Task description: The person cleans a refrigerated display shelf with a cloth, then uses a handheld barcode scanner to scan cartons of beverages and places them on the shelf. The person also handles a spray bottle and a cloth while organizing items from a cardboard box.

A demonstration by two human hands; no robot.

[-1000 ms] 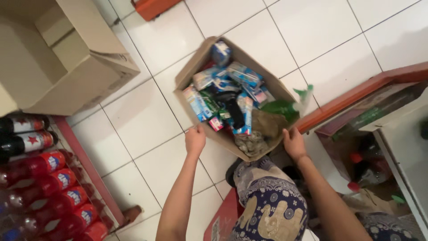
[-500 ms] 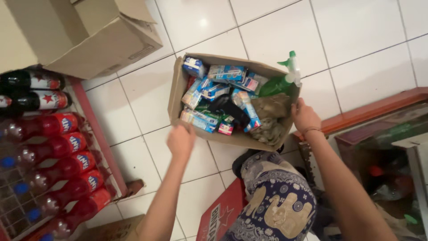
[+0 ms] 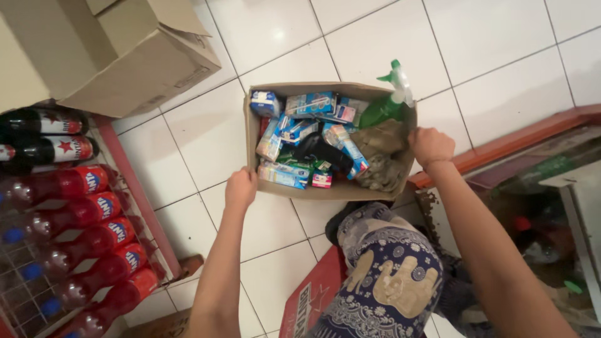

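Hands grip an open cardboard box (image 3: pixel 332 191) on the white tiled floor (image 3: pixel 206 138): left hand (image 3: pixel 241 188) at its near corner, right hand (image 3: pixel 431 145) on its right wall, fingers clamped on both. Small packets (image 3: pixel 294 125) and a green spray bottle (image 3: pixel 387 103) fill it.

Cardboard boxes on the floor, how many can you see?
2: an open box of packets held by the left hand and right hand; a bigger closed box top left. Others may lie off-frame.
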